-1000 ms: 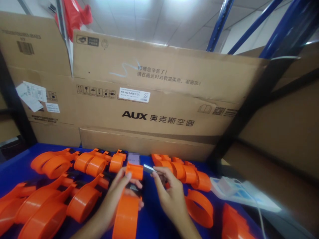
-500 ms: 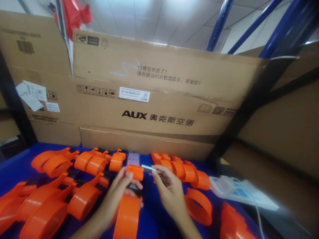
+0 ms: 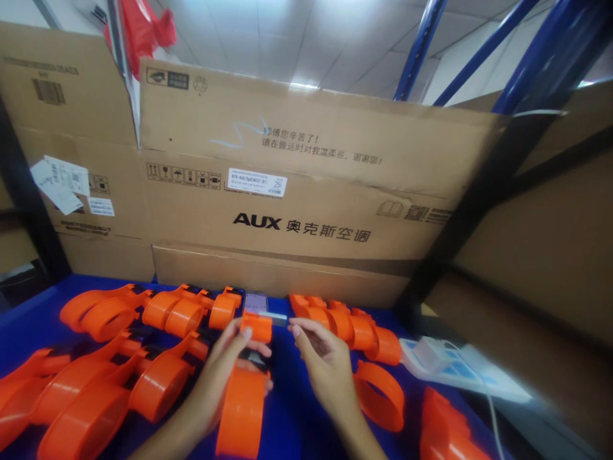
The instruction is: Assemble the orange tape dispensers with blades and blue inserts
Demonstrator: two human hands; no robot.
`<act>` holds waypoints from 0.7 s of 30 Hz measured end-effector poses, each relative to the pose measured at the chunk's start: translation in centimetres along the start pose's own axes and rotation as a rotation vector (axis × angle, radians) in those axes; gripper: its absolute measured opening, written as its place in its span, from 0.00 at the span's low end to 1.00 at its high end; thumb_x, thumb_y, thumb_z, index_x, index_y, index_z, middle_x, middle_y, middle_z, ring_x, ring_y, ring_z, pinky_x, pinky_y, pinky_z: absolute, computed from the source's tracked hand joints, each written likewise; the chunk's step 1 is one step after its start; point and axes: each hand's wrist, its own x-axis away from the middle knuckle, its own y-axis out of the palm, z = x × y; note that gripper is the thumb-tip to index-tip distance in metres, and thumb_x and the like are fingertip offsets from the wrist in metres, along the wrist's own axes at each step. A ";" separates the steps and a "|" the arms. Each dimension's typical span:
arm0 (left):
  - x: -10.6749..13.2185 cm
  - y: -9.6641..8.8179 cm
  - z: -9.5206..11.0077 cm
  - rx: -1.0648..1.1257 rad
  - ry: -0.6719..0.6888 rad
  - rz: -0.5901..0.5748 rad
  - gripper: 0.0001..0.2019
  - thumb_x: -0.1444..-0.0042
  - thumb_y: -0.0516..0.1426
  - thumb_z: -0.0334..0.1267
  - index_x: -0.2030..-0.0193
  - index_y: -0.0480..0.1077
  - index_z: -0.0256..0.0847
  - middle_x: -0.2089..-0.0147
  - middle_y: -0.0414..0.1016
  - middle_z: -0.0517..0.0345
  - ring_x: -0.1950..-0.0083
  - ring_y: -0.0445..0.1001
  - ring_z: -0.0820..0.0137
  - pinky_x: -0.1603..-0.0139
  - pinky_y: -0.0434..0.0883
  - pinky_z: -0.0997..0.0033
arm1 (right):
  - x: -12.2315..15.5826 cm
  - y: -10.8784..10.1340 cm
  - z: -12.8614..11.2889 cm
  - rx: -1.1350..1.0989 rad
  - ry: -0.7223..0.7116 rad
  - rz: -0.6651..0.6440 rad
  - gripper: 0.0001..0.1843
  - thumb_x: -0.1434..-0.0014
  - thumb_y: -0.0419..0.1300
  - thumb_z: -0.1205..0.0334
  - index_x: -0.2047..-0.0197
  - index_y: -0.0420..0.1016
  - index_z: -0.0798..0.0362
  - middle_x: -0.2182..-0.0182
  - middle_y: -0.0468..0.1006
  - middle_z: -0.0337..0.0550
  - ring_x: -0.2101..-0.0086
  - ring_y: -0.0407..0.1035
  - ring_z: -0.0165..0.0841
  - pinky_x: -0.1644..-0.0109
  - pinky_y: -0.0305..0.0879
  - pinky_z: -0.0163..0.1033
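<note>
The left hand [image 3: 227,358] has its fingers wrapped round an orange ringed piece [image 3: 241,412], held up over the blue surface [image 3: 297,396], ring end toward the person. From its far orange end juts a thin metal strip [image 3: 278,321], pointing right. The right hand [image 3: 325,354] has thumb and forefinger nearly together just beside the strip's free tip — whether they touch it, I can't tell from here. To do this well, I'd hold the orange end firm, keep the strip in line with it and press evenly, fingertips off any sharp edge. As for containers, that orange end seems to take the strip, though how deep is hidden. Behind stands a printed carton panel [image 3: 306,191]; I see no contents. More orange rings [image 3: 160,386] lie either side.
</note>
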 end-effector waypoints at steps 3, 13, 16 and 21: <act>-0.1 -0.2 0.1 0.001 -0.011 -0.004 0.22 0.46 0.63 0.55 0.53 0.66 0.42 0.65 0.83 0.54 0.78 0.81 0.63 0.77 0.76 0.68 | 0.0 -0.1 -0.3 0.018 -0.007 -0.025 0.16 0.41 0.66 0.48 0.58 0.84 0.50 0.70 0.83 0.46 0.72 0.74 0.36 0.76 0.70 0.36; -0.6 -0.6 -0.1 -0.069 -0.026 -0.048 0.25 0.43 0.61 0.56 0.47 0.63 0.42 0.73 0.80 0.56 0.77 0.81 0.60 0.78 0.75 0.67 | 0.0 -0.5 -1.0 0.002 0.006 -0.061 0.14 0.42 0.67 0.49 0.58 0.85 0.49 0.70 0.81 0.44 0.74 0.72 0.34 0.75 0.69 0.35; -0.5 -0.7 -0.5 -0.057 0.006 -0.078 0.23 0.41 0.60 0.56 0.47 0.63 0.44 0.72 0.81 0.56 0.77 0.81 0.60 0.76 0.76 0.66 | 0.1 -0.5 -1.0 -0.007 0.008 -0.069 0.13 0.41 0.66 0.50 0.59 0.85 0.49 0.73 0.80 0.43 0.75 0.70 0.33 0.75 0.68 0.35; -0.3 -0.8 -1.3 -0.052 0.014 -0.105 0.23 0.39 0.58 0.55 0.45 0.60 0.45 0.72 0.80 0.57 0.76 0.81 0.60 0.76 0.76 0.66 | 0.4 0.0 -0.6 -0.026 -0.002 -0.111 0.12 0.40 0.66 0.51 0.58 0.85 0.48 0.70 0.80 0.43 0.74 0.70 0.33 0.75 0.68 0.35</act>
